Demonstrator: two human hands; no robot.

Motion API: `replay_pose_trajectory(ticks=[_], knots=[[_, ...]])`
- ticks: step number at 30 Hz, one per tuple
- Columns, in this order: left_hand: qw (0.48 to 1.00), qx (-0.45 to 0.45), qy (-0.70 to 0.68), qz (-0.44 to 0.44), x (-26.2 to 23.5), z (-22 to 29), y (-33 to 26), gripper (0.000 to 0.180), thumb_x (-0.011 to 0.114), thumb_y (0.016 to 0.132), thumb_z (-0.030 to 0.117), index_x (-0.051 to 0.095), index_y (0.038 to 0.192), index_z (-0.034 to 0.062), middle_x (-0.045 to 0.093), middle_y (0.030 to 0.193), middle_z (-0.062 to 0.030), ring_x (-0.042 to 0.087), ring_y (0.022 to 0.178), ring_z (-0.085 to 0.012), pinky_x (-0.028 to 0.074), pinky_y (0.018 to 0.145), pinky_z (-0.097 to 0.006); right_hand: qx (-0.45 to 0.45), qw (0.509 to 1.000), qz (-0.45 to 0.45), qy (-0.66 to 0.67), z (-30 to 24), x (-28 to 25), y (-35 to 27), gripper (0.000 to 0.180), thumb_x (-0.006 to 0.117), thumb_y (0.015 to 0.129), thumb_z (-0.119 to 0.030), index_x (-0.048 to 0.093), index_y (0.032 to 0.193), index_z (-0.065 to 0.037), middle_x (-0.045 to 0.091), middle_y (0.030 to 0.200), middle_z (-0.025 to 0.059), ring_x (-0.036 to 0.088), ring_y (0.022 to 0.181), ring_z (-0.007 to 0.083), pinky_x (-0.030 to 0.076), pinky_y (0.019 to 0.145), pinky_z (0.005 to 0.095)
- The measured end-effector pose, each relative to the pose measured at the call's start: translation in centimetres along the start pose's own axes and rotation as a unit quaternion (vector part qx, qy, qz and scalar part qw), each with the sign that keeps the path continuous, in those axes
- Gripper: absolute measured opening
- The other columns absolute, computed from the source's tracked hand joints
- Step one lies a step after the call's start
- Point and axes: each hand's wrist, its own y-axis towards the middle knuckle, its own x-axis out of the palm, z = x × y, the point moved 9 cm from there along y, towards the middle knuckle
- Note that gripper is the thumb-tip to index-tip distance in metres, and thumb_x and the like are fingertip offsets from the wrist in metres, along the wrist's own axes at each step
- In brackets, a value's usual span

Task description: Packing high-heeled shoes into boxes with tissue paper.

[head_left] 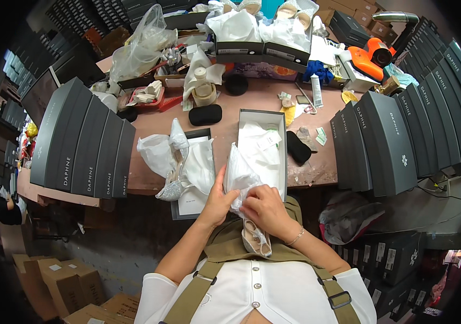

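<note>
- White tissue paper (241, 175) — I see my left hand (218, 202) and right hand (265, 208) both grasping it.
- It wraps a beige shoe (256, 241), beside the open grey shoebox (263, 148).

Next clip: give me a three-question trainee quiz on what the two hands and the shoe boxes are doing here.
1. True or false: both hands grip the same white tissue-wrapped shoe.
2. Multiple choice: the open shoe box straight ahead of the hands holds A) white tissue paper, B) a black pad, C) an orange tool.
3. Short answer: what lies on the paper to the left of that box?

Key
1. True. The left hand and right hand both hold the wrap, and the shoe's beige sole sticks out below.
2. A.
3. A glittery silver high-heeled shoe, partly in white tissue, resting on a box lid.
</note>
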Motion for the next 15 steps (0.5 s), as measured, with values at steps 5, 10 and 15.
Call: replay_pose_trajectory(ticks=[5,10,15], knots=[[1.0,0.013,0.013,-0.003,0.6,0.5,-0.3,0.074,0.05,0.086,-0.004,0.011,0.149,0.002,0.035,0.141,-0.0145,0.041,0.126,-0.019,0.036,0.103,-0.031,0.019,0.981,0.168,-0.093,0.5,-2.6,2.4,0.05,0.071,0.068,-0.008,0.055,0.114,-0.008,0.055,0.108,0.0097,0.052,0.104,0.031,0.038,0.086,0.0416],[0.998,0.037,0.053,0.005,0.4,-0.4,0.7,0.069,0.047,0.088,-0.001,0.012,0.148,0.0002,0.032,0.142,-0.0152,0.036,0.129,-0.0202,0.03,0.107,-0.031,0.135,0.985,0.076,0.074,5.9,1.7,5.4,0.067,0.065,0.068,-0.001,0.044,0.131,-0.005,0.053,0.116,0.0215,0.054,0.104,0.0393,0.045,0.085,0.0445],[0.993,0.092,0.057,0.047,-0.7,-1.5,0.4,0.069,0.048,0.084,0.0,0.018,0.146,-0.0021,0.035,0.14,-0.0163,0.037,0.128,-0.0223,0.03,0.108,-0.032,0.086,0.972,0.098,0.196,4.3,-0.2,3.8,0.066,0.061,0.07,0.001,0.041,0.133,0.0,0.055,0.109,0.0238,0.056,0.104,0.0387,0.045,0.091,0.0376]])
